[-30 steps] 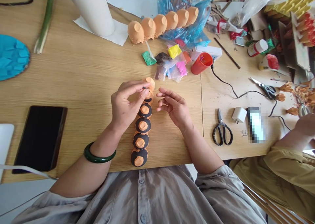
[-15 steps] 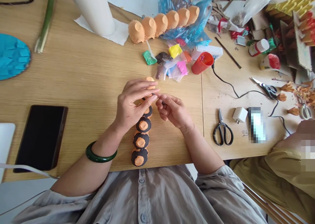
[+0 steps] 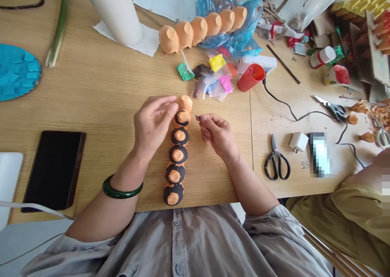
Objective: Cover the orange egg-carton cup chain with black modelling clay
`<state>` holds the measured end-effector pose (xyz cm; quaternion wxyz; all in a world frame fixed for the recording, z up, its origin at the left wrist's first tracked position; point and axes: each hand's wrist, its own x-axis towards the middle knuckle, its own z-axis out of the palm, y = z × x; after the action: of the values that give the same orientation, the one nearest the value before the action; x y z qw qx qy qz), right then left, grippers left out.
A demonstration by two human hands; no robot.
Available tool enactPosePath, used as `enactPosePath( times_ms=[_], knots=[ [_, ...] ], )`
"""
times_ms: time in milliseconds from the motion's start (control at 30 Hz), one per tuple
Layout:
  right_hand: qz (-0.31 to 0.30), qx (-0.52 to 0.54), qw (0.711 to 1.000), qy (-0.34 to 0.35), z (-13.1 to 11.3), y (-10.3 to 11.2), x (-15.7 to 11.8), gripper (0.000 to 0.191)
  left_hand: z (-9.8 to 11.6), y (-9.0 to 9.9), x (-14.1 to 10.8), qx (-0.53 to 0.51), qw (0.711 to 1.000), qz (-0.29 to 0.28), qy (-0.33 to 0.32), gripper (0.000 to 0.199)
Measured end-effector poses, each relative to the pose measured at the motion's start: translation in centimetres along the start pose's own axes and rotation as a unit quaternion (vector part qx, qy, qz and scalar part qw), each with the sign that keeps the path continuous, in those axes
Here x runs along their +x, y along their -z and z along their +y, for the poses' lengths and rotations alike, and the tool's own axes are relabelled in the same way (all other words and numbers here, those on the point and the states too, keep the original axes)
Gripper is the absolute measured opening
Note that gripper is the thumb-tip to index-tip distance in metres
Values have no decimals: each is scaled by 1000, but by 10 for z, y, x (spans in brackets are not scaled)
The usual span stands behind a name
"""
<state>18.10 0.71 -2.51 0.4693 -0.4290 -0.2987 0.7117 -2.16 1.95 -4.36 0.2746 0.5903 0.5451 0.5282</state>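
Observation:
A row of orange egg-carton cups (image 3: 177,155) runs away from the table's front edge. Black clay rings (image 3: 172,135) circle the nearer cups; on the second cup from the far end the black band is a partial curve, and the farthest cup is plain orange. My left hand (image 3: 154,122) is beside the row's far left side, fingers apart and holding nothing, with a green bangle (image 3: 122,189) on the wrist. To the right of the row, my right hand (image 3: 217,131) pinches a small piece of black clay (image 3: 198,117) between thumb and forefinger.
Another orange cup row (image 3: 199,30) lies by a blue plastic bag (image 3: 231,41). Clay packets (image 3: 217,63) and a red cup (image 3: 251,78) sit beyond my hands. Scissors (image 3: 276,159) and a charger (image 3: 297,142) lie right; a tablet (image 3: 55,169) lies left. A person's sleeve (image 3: 338,208) is at right.
My left hand has drawn back leftward off the row and its fingers have parted, uncovering the far cups and the partial black band. My right hand stays nearly in place with the black clay.

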Motion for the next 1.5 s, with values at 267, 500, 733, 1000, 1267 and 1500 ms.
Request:
enactPosePath(
  times_ms=[267,500,733,1000,1267,1500],
  knots=[
    [75,-73,992,74,18,-3,7,49,22,5,0,170,964,-96,183,60],
    [62,-46,994,80,27,-3,10,48,21,-6,0,-121,954,-78,265,73],
    [17,-6,995,102,8,-14,0,46,43,-3,6,-374,840,-93,382,36],
    [28,-176,965,190,-28,-24,-15,44,59,0,3,-441,799,-119,391,26],
    [35,-361,874,323,-25,-37,-21,12,69,1,4,-498,774,-96,380,11],
    [36,-422,826,373,-24,-41,-22,10,71,1,4,-479,780,-89,393,13]
  ],
)
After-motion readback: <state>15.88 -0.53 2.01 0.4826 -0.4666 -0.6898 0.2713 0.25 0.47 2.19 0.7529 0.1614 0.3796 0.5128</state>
